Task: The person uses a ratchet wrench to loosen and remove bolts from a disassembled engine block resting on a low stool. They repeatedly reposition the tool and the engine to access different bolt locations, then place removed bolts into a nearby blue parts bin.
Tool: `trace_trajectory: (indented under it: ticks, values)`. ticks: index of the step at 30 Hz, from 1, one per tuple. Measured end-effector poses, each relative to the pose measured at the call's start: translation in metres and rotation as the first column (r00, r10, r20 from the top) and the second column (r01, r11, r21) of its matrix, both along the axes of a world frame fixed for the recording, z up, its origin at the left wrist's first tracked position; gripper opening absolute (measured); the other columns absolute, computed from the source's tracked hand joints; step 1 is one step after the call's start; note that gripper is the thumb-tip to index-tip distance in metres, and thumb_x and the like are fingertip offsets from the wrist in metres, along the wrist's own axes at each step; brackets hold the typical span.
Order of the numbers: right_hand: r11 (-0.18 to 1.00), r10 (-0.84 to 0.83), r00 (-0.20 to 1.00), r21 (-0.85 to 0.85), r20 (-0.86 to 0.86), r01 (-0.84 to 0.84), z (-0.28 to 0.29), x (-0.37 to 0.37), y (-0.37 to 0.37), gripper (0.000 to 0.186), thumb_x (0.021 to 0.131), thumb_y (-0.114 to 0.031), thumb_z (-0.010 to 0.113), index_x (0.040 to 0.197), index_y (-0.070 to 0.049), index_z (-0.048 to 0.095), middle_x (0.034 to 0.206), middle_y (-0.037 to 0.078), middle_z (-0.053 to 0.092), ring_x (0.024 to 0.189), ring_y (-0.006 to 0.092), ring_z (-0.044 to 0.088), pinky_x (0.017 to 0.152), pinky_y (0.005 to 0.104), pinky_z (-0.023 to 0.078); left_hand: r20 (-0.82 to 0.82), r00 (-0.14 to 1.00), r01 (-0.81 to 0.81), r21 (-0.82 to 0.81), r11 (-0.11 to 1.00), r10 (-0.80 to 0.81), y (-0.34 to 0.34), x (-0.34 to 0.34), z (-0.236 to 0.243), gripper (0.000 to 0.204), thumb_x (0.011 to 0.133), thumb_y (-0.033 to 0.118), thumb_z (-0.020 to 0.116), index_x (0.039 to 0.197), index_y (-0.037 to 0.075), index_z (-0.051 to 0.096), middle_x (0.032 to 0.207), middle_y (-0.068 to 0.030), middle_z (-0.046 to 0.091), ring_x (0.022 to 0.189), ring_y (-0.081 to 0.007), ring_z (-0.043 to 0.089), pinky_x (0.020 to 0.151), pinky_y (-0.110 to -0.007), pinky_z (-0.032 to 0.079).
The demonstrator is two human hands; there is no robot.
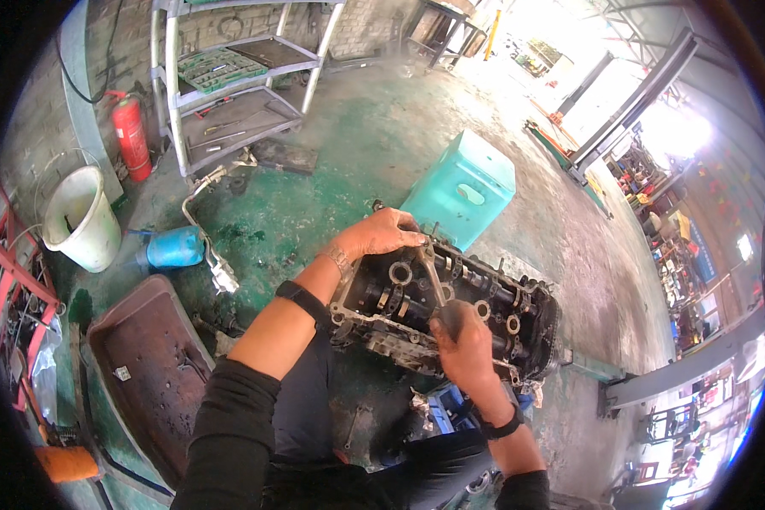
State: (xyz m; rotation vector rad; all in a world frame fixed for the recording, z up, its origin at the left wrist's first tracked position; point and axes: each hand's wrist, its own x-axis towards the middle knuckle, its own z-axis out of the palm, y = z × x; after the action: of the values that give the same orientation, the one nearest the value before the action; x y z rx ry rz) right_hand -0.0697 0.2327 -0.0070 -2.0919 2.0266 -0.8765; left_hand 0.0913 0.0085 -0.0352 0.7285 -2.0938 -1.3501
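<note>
An oily engine cylinder head [374, 293], with camshafts and round metal rings showing along its open top, lies in front of me. My right hand [467, 344] is closed round the handle of a ratchet wrench [434, 276], which slants across the cylinder head. At the wrench's far end, over the back edge of the cylinder head, my left hand [384, 232] is closed with its fingers pressed on the tool's head. What sits under those fingertips is hidden.
Behind the engine part stands a turquoise plastic stool [472, 183]. To the left are a brown tray [144, 357], a blue cylinder [174, 247], a white bucket [83, 221] and a red fire extinguisher [130, 136]. A tool shelf [238, 132] stands at the back left.
</note>
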Motion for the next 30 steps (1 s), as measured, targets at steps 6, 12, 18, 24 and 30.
trace_trajectory:
  ticks: [6,12,18,24,30]
  values:
    - [1.000,0.002,0.997,-0.025,-0.074,-0.004,-0.019,0.021,0.002,0.049,0.092,-0.015,0.066,0.134,0.005,0.050,0.108,0.026,0.059,0.086,0.0461,0.063,0.072,0.0507,0.052,0.000,0.999,0.040,0.039,0.998,-0.040,-0.001,0.004,0.002,0.041,0.090,0.034,0.070,0.116,0.003,0.068,0.120,-0.0153,0.069,0.113,-0.0234,0.062,0.103,-0.038,0.045]
    - [1.000,0.009,0.979,-0.010,-0.206,-0.011,-0.002,-0.006,-0.002,0.043,0.091,-0.014,0.065,0.132,-0.004,0.058,0.099,0.019,0.062,0.078,0.0399,0.065,0.065,0.0467,0.053,-0.024,1.000,0.002,0.005,1.000,-0.002,-0.002,0.000,-0.005,0.042,0.090,0.035,0.070,0.115,0.001,0.069,0.116,-0.0168,0.070,0.107,-0.0252,0.064,0.099,-0.037,0.047]
    - [0.999,0.021,0.949,0.041,-0.314,-0.008,0.024,-0.042,-0.026,0.042,0.086,-0.013,0.070,0.128,-0.007,0.063,0.097,0.017,0.066,0.087,0.0384,0.066,0.075,0.0465,0.053,-0.042,0.999,-0.016,-0.057,0.998,0.014,0.000,0.000,-0.006,0.044,0.091,0.038,0.068,0.112,-0.001,0.069,0.110,-0.0183,0.071,0.101,-0.0255,0.066,0.093,-0.036,0.049]
    - [0.999,0.045,0.880,0.033,-0.474,-0.033,0.035,-0.073,-0.075,0.032,0.081,-0.004,0.067,0.113,-0.008,0.068,0.098,0.016,0.066,0.095,0.0387,0.063,0.083,0.0461,0.050,0.004,1.000,-0.011,-0.028,1.000,0.011,0.001,0.004,0.001,0.051,0.097,0.046,0.057,0.120,0.001,0.067,0.121,-0.0179,0.068,0.111,-0.0257,0.064,0.100,-0.038,0.047]
    - [0.987,0.053,0.768,-0.083,-0.638,-0.137,0.033,-0.075,-0.149,0.022,0.076,0.002,0.062,0.097,-0.006,0.065,0.105,0.014,0.065,0.104,0.0356,0.060,0.091,0.0452,0.047,0.105,0.994,0.000,-0.082,0.997,0.009,-0.003,0.005,-0.001,0.056,0.103,0.046,0.043,0.125,-0.002,0.062,0.123,-0.0198,0.066,0.111,-0.0276,0.063,0.100,-0.037,0.047]
